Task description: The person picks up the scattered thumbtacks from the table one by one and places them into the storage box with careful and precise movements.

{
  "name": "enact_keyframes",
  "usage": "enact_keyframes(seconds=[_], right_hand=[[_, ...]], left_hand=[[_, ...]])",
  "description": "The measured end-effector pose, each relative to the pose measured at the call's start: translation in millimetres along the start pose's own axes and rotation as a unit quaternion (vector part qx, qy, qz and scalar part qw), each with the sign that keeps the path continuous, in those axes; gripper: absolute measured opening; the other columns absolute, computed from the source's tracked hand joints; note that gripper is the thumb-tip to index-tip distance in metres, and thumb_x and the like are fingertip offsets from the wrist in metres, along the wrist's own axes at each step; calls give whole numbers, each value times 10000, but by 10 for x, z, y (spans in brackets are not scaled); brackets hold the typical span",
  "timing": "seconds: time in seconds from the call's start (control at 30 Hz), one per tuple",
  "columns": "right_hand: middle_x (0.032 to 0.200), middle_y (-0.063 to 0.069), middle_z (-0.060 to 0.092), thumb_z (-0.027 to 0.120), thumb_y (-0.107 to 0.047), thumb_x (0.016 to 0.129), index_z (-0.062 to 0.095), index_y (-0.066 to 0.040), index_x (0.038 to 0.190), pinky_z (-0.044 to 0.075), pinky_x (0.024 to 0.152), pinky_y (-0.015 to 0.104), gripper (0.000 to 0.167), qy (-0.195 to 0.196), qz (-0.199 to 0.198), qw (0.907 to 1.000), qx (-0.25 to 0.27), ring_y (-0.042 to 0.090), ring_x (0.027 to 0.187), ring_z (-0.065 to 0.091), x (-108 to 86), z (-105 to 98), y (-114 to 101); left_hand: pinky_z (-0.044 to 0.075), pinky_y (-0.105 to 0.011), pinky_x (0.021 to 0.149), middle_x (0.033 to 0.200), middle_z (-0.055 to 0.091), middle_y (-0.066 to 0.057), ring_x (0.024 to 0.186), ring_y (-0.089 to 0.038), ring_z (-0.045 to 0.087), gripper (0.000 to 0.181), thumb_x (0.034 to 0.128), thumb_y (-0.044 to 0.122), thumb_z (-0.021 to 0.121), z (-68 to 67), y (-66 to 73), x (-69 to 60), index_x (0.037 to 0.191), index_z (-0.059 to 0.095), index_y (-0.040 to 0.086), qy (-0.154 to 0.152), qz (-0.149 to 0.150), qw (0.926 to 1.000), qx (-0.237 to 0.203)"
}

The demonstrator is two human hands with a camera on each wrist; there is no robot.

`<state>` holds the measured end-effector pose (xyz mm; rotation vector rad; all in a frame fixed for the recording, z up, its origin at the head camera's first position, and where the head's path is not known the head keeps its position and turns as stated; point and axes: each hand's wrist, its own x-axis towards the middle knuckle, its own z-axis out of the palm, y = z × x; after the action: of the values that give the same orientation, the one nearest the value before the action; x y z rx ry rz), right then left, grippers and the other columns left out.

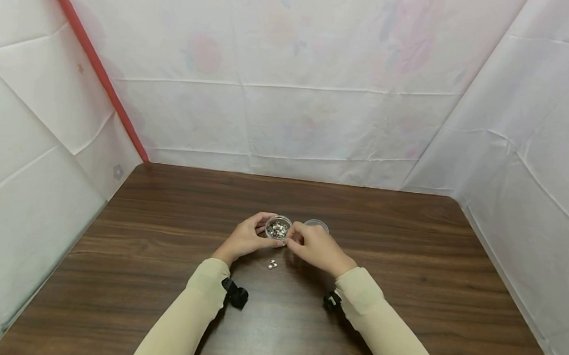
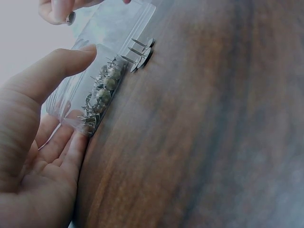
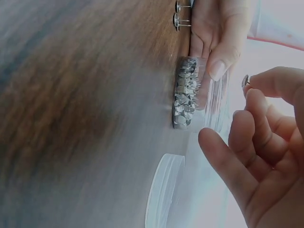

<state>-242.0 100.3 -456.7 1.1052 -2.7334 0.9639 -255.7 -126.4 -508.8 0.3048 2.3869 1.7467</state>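
My left hand (image 1: pixel 245 239) curls round a clear round plastic container (image 1: pixel 279 218), its thumb on the near side and its fingers at the far side. Inside lies a heap of silvery thumbtacks (image 3: pixel 186 97). Just right of the container's rim is my right hand (image 1: pixel 320 249). It pinches one thumbtack (image 3: pixel 245 81) between thumb and forefinger, above the container's level in the right wrist view. Three loose thumbtacks (image 1: pixel 272 264) rest on the table in front of the container; in the left wrist view their pins point upward from the tabletop.
A clear round lid (image 1: pixel 317 223) lies on the dark wood-grain table (image 1: pixel 410 237), behind my right hand. White patterned cloth (image 1: pixel 289 122) hangs round the back and sides, with a red strip (image 1: pixel 93 56) at the left. Each sleeve carries a black wrist device.
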Motion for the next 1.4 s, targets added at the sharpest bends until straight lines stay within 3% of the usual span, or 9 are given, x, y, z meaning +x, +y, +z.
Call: enact_keyframes(seconds=[0.17, 0.4, 0.6, 0.77, 1.27, 1.4], right_hand=[[681, -134, 578, 645, -157, 968, 669, -135, 926, 437, 502, 210, 52, 164, 92, 9997, -182, 13, 545, 481, 25, -11, 0], [632, -106, 539, 650, -203, 973, 680, -172, 967, 393, 465, 231, 43, 274, 637, 9975, -104, 49, 489, 438, 74, -23, 41], [626, -84, 539, 638, -240, 989, 682, -186, 980, 384, 450, 235, 70, 293, 987, 9946, -124, 62, 477, 434, 120, -20, 87], [613, -71, 529, 650, -224, 983, 697, -168, 974, 373, 440, 235, 73, 321, 948, 9949, -160, 68, 466, 424, 151, -27, 103], [638, -56, 551, 654, -234, 986, 714, -159, 1004, 384, 451, 245, 98, 223, 1050, 9938, -303, 87, 481, 441, 291, -19, 164], [630, -47, 549, 648, -230, 986, 709, -156, 1006, 375, 449, 246, 98, 200, 1045, 9940, -259, 93, 474, 429, 321, -16, 170]], left_hand=[[467, -427, 1049, 1407, 536, -11, 1305, -251, 511, 733, 757, 281, 914, 8, 8, -8, 1398, 563, 231, -14, -51, 10000, -54], [436, -465, 1077, 1446, 510, -81, 1337, -308, 482, 745, 784, 207, 895, 26, 29, 1, 1435, 536, 160, 4, -104, 9999, -58], [428, -474, 1082, 1448, 503, -152, 1337, -342, 478, 722, 812, 133, 865, 17, 255, -105, 1441, 517, 70, -128, -141, 9998, -92], [434, -471, 1078, 1439, 514, -152, 1326, -343, 491, 695, 825, 143, 855, 17, 376, -184, 1431, 524, 60, -114, -38, 9999, -64], [429, -474, 1082, 1440, 509, -164, 1326, -351, 488, 704, 820, 131, 857, 42, 398, -182, 1431, 519, 42, -100, -58, 9999, -62], [416, -476, 1092, 1450, 502, -151, 1332, -340, 483, 727, 809, 132, 867, 58, 245, -95, 1441, 513, 66, -76, -95, 9999, -80]])
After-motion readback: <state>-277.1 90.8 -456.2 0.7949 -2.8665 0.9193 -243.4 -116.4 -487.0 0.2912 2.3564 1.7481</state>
